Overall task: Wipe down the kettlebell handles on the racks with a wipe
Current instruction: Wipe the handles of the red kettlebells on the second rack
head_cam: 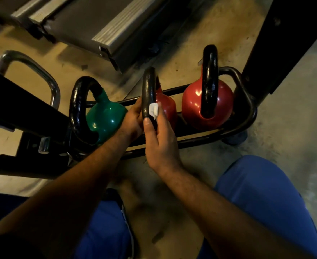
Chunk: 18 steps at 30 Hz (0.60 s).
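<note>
The right hand point(158, 139) presses a small white wipe point(153, 110) against the middle red kettlebell's black iron handle point(148, 94), which the left hand point(133, 118) grips; both sit on the black tubular rack point(247, 101).

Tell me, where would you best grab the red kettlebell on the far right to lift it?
By the top of its black handle, coming from above. The red kettlebell sits upright in the rack, its loop standing clear above the ball, open for fingers to curl through.
</note>
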{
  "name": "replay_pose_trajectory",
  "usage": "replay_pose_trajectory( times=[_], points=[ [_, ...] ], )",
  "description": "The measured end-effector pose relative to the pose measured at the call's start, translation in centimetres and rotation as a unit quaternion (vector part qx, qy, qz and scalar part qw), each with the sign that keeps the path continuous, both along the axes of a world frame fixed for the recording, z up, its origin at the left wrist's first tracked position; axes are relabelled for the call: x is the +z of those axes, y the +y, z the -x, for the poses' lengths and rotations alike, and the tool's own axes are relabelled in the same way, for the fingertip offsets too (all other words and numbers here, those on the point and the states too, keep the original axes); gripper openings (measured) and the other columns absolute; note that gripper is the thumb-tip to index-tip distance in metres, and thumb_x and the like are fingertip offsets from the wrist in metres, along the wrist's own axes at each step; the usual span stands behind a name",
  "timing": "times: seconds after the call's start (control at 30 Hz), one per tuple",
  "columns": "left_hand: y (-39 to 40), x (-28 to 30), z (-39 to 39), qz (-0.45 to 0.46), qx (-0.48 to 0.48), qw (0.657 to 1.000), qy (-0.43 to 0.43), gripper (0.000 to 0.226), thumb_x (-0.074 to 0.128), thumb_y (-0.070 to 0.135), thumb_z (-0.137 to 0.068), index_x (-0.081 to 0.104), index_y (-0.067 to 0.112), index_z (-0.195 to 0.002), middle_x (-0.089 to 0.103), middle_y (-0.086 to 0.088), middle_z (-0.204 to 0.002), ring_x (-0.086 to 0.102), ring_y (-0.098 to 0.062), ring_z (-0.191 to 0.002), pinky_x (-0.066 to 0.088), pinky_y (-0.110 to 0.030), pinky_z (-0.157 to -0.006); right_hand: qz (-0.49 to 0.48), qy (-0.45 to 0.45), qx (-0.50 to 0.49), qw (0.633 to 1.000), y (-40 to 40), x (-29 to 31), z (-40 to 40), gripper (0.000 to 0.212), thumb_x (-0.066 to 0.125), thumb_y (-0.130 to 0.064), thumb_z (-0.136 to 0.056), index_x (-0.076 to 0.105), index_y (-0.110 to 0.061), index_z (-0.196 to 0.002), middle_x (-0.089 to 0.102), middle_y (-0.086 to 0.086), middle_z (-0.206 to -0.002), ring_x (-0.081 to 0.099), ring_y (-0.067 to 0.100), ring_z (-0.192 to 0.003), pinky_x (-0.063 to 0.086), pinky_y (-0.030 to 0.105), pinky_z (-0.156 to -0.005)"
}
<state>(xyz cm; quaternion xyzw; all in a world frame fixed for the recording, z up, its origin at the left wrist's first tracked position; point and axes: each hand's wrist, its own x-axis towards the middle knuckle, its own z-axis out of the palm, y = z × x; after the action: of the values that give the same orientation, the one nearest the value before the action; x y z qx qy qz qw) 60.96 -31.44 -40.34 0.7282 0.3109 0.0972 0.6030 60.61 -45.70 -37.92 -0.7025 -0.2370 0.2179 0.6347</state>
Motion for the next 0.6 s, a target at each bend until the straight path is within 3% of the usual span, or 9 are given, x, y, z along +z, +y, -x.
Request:
replay_pose_trajectory(
  times=[0.07, 0.17, 0.23, 0.3, 0.37, 0.4, 0.53, 0.6],
  points=[
    [-0.1, 0.2, -0.1, 0.0, -0.002, 1.0, -0.001, 0.012, 0.053, 0.012, -0.096, 0.054, 0.01, -0.108, 0.061, 0.004, -0.085, 0.063, 0.007, -0.066, 0.049, -0.012, -0.063, 0.006, -0.016, 0.005, 1.0, -0.1, 0.0, -0.3, 0.058, 0.038, -0.047, -0.101, 0.034, -0.022, -0.154, 0.053, -0.001, -0.141, 0.052, 0.009, -0.125, 0.05, 0.027, -0.094],
    [-0.4, 1.1, -0.1, -0.015, 0.011, 1.0, 0.014, 0.015, 0.044, 0.011, -0.102, 0.056, 0.013, -0.093, 0.062, 0.004, -0.076, 0.064, 0.002, -0.061, 0.05, -0.017, -0.06, 0.024, -0.017, -0.005, 1.0, -0.5, -0.5, -0.7, 0.045, 0.036, -0.051, -0.099, 0.057, -0.02, -0.122, 0.06, -0.008, -0.102, 0.058, 0.005, -0.091, 0.045, 0.025, -0.072],
    [-0.5, 1.3, 0.0, -0.02, -0.004, 1.0, 0.008, 0.007, 0.055, 0.023, -0.094, 0.058, 0.018, -0.096, 0.065, 0.011, -0.075, 0.064, 0.0, -0.068, 0.05, -0.02, -0.066, 0.015, -0.005, -0.038, 0.999, -0.4, -0.5, -1.2, 0.038, 0.036, -0.047, -0.103, 0.062, -0.02, -0.108, 0.059, -0.009, -0.088, 0.057, 0.004, -0.079, 0.043, 0.025, -0.066],
    [-0.7, 1.4, 0.2, -0.033, -0.012, 0.999, 0.011, 0.026, 0.063, 0.033, -0.085, 0.059, 0.014, -0.103, 0.066, 0.011, -0.078, 0.064, 0.002, -0.07, 0.05, -0.017, -0.066, 0.012, -0.012, -0.069, 0.997, 0.1, -0.7, -1.7, 0.035, 0.037, -0.039, -0.107, 0.064, -0.019, -0.117, 0.065, -0.007, -0.1, 0.061, 0.005, -0.091, 0.051, 0.027, -0.074],
    [-0.9, 1.4, 0.2, -0.068, -0.021, 0.997, 0.005, 0.027, 0.06, 0.02, -0.095, 0.057, 0.002, -0.114, 0.063, 0.009, -0.083, 0.064, 0.006, -0.069, 0.049, -0.011, -0.063, 0.01, -0.013, -0.094, 0.995, 0.6, -0.7, -1.8, 0.038, 0.038, -0.035, -0.107, 0.061, -0.016, -0.13, 0.062, -0.002, -0.125, 0.058, 0.008, -0.115, 0.054, 0.032, -0.094],
    [-0.8, 1.1, 0.2, -0.095, -0.028, 0.995, 0.005, 0.025, 0.056, 0.012, -0.098, 0.056, -0.003, -0.117, 0.062, 0.008, -0.085, 0.064, 0.008, -0.068, 0.048, -0.009, -0.062, 0.004, -0.004, -0.107, 0.994, 0.7, -0.6, -1.7, 0.038, 0.04, -0.033, -0.107, 0.061, -0.014, -0.132, 0.059, -0.001, -0.129, 0.056, 0.008, -0.118, 0.053, 0.034, -0.098],
    [-0.6, 1.1, 0.3, -0.096, -0.028, 0.995, 0.011, 0.018, 0.056, 0.011, -0.097, 0.057, 0.004, -0.115, 0.065, 0.007, -0.087, 0.066, 0.005, -0.074, 0.05, -0.011, -0.064, -0.036, 0.051, -0.128, 0.99, 0.6, -0.2, -1.8, 0.036, 0.05, -0.02, -0.105, 0.056, -0.019, -0.14, 0.058, -0.015, -0.124, 0.053, -0.014, -0.104, 0.046, 0.007, -0.089],
    [-0.5, 1.1, 0.3, -0.091, -0.032, 0.995, 0.014, 0.015, 0.058, 0.009, -0.097, 0.057, 0.007, -0.112, 0.065, 0.008, -0.087, 0.066, 0.004, -0.076, 0.05, -0.013, -0.066, -0.045, 0.031, -0.138, 0.989, 0.5, -0.2, -1.3, 0.038, 0.05, -0.02, -0.104, 0.054, -0.019, -0.142, 0.061, -0.013, -0.12, 0.056, -0.012, -0.105, 0.047, 0.012, -0.09]
  ],
)
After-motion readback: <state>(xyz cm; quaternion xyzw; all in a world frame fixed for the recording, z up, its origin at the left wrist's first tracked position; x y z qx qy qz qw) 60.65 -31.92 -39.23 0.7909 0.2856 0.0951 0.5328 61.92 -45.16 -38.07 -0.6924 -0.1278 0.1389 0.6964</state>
